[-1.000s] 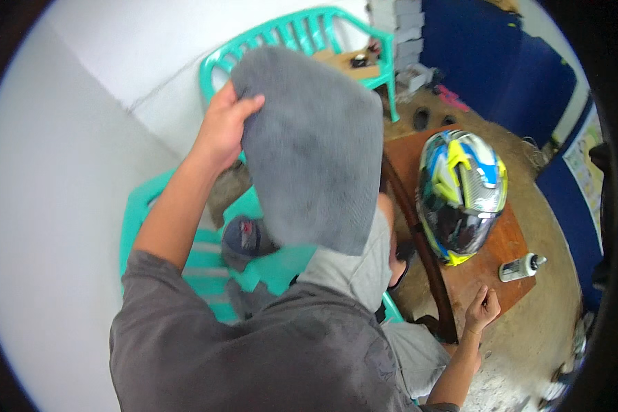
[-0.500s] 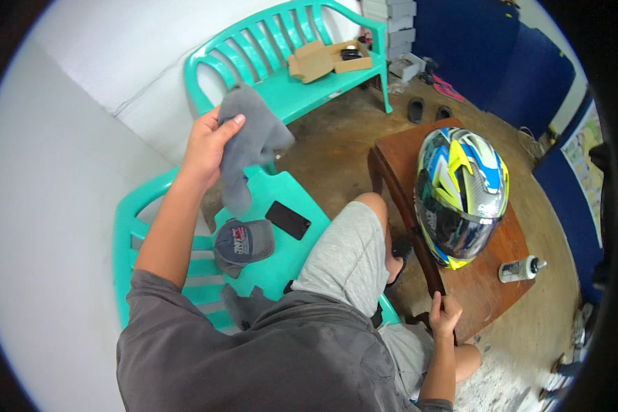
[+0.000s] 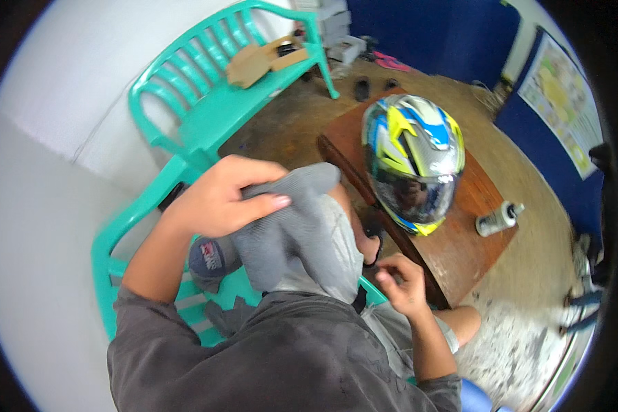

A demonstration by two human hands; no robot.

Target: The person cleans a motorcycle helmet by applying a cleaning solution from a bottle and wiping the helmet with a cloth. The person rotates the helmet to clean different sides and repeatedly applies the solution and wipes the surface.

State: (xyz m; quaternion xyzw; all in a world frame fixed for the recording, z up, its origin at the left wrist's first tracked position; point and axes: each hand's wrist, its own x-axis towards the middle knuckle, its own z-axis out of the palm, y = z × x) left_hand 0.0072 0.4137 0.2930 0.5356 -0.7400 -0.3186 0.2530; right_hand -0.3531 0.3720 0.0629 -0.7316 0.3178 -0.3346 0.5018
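I count one grey cloth (image 3: 292, 226), bunched in my left hand (image 3: 220, 199) above my lap, and one helmet (image 3: 413, 161) on the single wooden table (image 3: 474, 240), beside one spray bottle (image 3: 496, 218). My right hand (image 3: 402, 285) sits near the table edge with fingers curled, though whether it pinches anything I cannot tell.

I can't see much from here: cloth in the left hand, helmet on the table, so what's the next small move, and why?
Probably carry the grey cloth across to the helmet. The left hand grips the cloth above the lap, apart from the helmet on the wooden table; the right hand sits empty near the table's edge.
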